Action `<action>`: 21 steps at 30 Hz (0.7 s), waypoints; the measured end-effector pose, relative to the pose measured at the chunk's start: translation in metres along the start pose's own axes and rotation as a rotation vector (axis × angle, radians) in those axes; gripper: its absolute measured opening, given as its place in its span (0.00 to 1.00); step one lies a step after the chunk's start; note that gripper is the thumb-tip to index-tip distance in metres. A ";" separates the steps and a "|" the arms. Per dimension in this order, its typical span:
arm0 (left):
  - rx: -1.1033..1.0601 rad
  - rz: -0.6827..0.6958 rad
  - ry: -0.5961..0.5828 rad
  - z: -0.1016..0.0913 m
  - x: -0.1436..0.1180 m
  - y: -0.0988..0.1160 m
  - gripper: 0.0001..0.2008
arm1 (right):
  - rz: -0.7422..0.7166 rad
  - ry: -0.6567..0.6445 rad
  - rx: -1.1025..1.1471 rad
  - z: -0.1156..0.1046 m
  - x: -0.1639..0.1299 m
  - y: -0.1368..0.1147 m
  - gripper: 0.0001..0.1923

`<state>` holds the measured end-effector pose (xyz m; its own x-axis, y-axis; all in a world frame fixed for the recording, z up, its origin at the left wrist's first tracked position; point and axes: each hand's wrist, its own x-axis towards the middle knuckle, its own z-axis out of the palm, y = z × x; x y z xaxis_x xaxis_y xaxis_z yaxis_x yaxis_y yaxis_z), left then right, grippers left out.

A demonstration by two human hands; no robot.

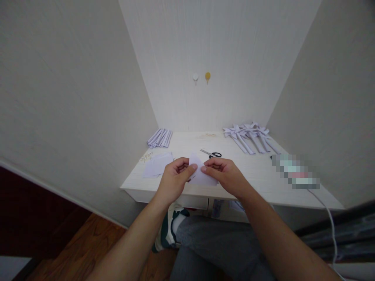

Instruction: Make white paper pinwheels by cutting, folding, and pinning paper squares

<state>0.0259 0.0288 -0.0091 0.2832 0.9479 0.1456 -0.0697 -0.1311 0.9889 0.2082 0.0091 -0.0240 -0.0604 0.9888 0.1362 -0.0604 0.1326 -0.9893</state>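
A small piece of white paper is held up between my two hands over the front of the white desk. My left hand pinches its left side between thumb and fingers. On the other side, my right hand pinches it near the top right, with the fingers curled behind. Just beyond the paper lie scissors with black handles, blades pointing left. Left of my left hand rests a loose stack of white paper sheets. The fingertips behind the paper are partly hidden.
Rolled paper tubes lie in a pile at the back left. Several paper pinwheels on paper sticks lie at the back right. A blurred-out object with a white cable is on the right. Small light-coloured bits lie beside the sheets.
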 end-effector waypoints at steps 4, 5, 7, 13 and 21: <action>0.036 -0.027 0.023 -0.002 0.000 -0.004 0.17 | -0.019 0.037 -0.016 -0.001 0.001 0.001 0.13; 0.038 -0.014 0.038 -0.003 0.001 -0.005 0.17 | -0.019 0.032 -0.022 -0.001 0.001 0.001 0.13; 0.033 0.023 0.069 -0.004 0.002 -0.006 0.16 | -0.017 0.011 -0.035 0.000 0.001 0.000 0.13; -0.079 0.015 0.088 -0.001 0.002 -0.006 0.19 | -0.031 0.021 -0.011 0.003 0.001 0.003 0.15; -0.026 -0.009 0.032 -0.005 0.001 -0.009 0.14 | -0.005 0.046 0.069 -0.001 0.003 0.004 0.18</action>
<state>0.0220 0.0323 -0.0179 0.2530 0.9580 0.1352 -0.0924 -0.1152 0.9890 0.2091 0.0123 -0.0278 -0.0146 0.9905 0.1368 -0.1292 0.1338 -0.9825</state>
